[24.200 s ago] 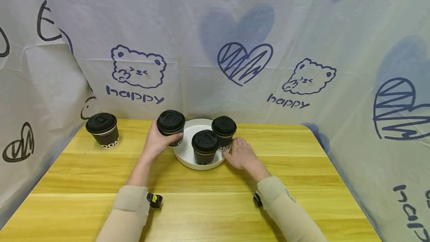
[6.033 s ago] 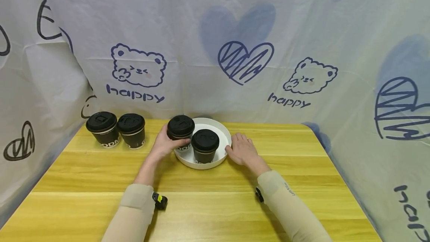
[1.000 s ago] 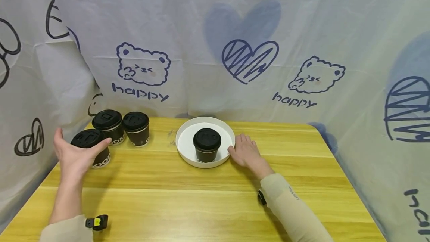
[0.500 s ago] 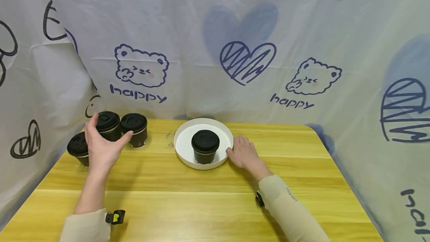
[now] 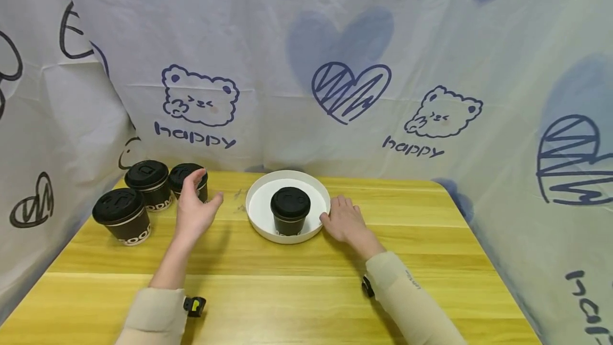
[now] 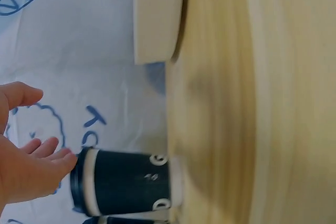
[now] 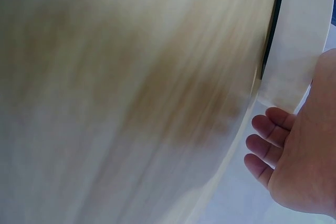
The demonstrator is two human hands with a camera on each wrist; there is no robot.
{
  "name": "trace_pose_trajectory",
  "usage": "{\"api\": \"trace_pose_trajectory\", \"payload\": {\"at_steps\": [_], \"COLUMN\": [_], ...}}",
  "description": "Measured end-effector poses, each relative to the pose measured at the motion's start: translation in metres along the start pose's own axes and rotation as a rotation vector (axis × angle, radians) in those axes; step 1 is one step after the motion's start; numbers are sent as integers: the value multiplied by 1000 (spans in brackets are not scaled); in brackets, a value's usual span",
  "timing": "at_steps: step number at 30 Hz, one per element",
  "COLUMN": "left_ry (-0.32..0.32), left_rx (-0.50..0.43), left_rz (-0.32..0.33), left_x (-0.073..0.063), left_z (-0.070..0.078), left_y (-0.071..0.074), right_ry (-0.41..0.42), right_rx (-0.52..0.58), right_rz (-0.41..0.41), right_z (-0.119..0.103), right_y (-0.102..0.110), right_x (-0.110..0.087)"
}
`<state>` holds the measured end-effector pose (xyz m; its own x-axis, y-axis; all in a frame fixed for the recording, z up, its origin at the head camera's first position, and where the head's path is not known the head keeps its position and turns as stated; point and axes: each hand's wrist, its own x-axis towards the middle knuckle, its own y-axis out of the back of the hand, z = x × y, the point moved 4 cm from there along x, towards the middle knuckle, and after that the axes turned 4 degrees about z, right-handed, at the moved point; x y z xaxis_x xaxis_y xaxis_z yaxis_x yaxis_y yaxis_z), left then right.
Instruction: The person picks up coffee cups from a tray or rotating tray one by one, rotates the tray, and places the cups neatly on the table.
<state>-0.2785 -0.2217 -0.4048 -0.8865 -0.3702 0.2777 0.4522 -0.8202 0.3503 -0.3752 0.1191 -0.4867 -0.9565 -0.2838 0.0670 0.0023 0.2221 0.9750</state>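
My left hand (image 5: 193,214) is in the air with thumb and fingers spread, holding nothing. In the head view it partly hides a black lidded paper coffee cup (image 5: 183,173). Two similar coffee cups stand left of it: one at the back (image 5: 147,177) and one nearer the front (image 5: 125,222). A round white tray (image 5: 258,217) lies mid-table with one coffee cup (image 5: 290,209) upright in it. My right hand (image 5: 346,222) rests against the tray's right side, thumb at the rim. Its loosely bent fingers (image 7: 262,150) show beside the tray's outer wall in the right wrist view.
The wooden table (image 5: 268,302) has a white patterned cloth (image 5: 268,68) hanging behind it and at both sides. The three cups outside the tray stand close together near the table's left back corner. Wood surface lies between them and the tray.
Since six seconds ago, my left hand has carried a coffee cup from the tray to the left front of the other cups. It has let go and moved right. The right hand stays by the tray.
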Motion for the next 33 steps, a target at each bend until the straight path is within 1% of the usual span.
{"api": "trace_pose_trajectory", "payload": {"at_steps": [6,15,17,21,24,26,33], "left_ry": [83,219,238,250,248,246,213], "left_rx": [2,10,19,48,64,54,54], "left_rz": [-136,-248,-276,-304,-305,-308,-316], "left_x": [5,10,10,10,9,8,8], "left_z": [-13,-35,-37,-40,-41,-40,-39], "left_y": [-22,-50,-55,-64,-69,-71,-80], "right_ry": [3,3,4,5,7,8,6], "right_rx": [8,1,-3,1,10,10,6], "right_rz": [8,25,28,36,40,43,45], "right_z": [-1,-2,-2,-4,-4,-3,-1], "right_y": [0,-1,-1,1,2,0,-2], "right_x": [-1,-1,-2,-4,-4,-4,-2]}}
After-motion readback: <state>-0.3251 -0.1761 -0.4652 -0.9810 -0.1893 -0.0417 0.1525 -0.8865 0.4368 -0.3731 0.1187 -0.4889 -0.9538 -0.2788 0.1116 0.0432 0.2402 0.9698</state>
